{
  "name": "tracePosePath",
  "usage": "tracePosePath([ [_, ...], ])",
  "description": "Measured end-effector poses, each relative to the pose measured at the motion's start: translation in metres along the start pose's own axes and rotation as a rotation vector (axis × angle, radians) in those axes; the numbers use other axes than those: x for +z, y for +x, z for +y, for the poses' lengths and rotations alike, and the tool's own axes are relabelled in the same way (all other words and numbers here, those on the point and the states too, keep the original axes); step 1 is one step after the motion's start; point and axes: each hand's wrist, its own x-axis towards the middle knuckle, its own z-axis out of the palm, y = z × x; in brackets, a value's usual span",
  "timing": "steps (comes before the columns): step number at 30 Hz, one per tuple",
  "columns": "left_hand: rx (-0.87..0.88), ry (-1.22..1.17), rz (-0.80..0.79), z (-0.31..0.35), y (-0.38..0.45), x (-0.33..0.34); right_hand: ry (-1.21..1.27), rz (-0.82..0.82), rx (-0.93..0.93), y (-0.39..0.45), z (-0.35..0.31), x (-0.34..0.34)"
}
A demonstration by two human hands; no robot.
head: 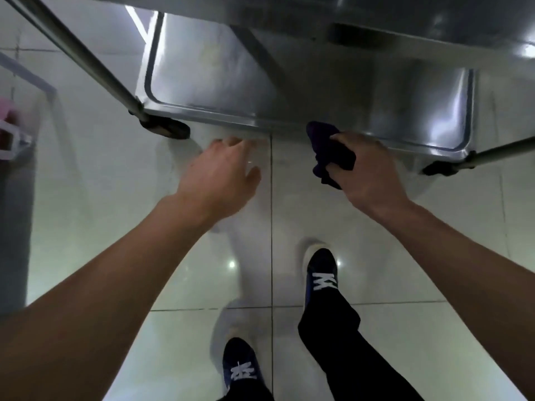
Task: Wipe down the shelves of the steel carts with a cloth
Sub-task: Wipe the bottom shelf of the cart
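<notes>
Glossy pale floor tiles (376,256); dark sneakers (321,273) with white laces; pink object (7,117) at left edge, blurred.

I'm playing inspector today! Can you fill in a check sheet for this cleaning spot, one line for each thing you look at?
Surface: bottom steel shelf of the cart, shiny, with faint smudges near its middle.
Job's things: dark purple cloth, bunched up at the shelf's near edge.
Clutter: nothing seen on the shelf.
Hands: right hand grips the cloth; left hand is open and empty, reaching towards the shelf's front edge.
Cables: nothing seen.
Surroundings: glossy pale floor tiles; black cart wheel at the near left corner; something pink at the far left edge, too blurred to name.
</notes>
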Motion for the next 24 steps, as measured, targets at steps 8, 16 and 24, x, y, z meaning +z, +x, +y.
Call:
tracePosePath([
  [8,0.066,0.026,0.096,-0.009,0.095,0.062,-0.056,0.091,-0.040,0.100,0.041,0.041],
  [16,0.153,0.025,0.134,-0.005,0.181,0.108,-0.124,0.174,-0.066,0.169,0.091,0.070],
  [24,0.259,0.140,0.170,0.009,0.214,0.137,-0.337,0.173,-0.162,0.188,0.117,0.087],
])
